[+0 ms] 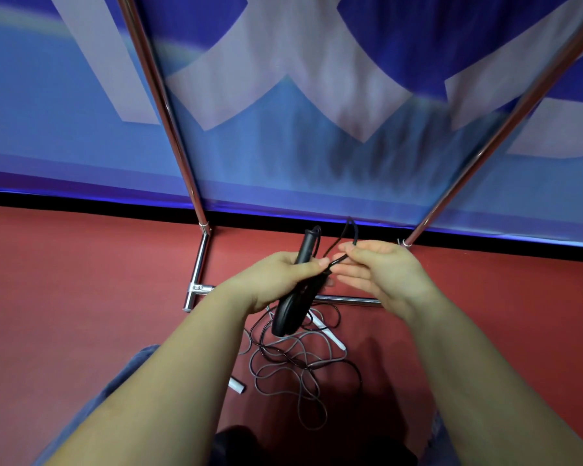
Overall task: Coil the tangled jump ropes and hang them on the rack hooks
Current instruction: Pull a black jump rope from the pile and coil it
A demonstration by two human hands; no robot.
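Observation:
My left hand [283, 277] grips the black handles [288, 314] of a jump rope, one end sticking up past my thumb and the thicker end hanging below my palm. My right hand [381, 274] pinches the black cord [339, 257] of that rope between thumb and fingers, just right of the left hand. A loop of cord rises above my right fingers. On the red floor below lies a tangled grey rope [297, 368] with white handles [327, 331]. The chrome rack [169, 105] stands behind; its hooks are out of view.
The rack's base bars [199, 260] lie on the red floor [81, 297] just beyond my hands, with two slanted poles rising left and right. A blue and white banner wall [317, 95] stands behind. My knees in blue fabric [138, 364] show at the bottom.

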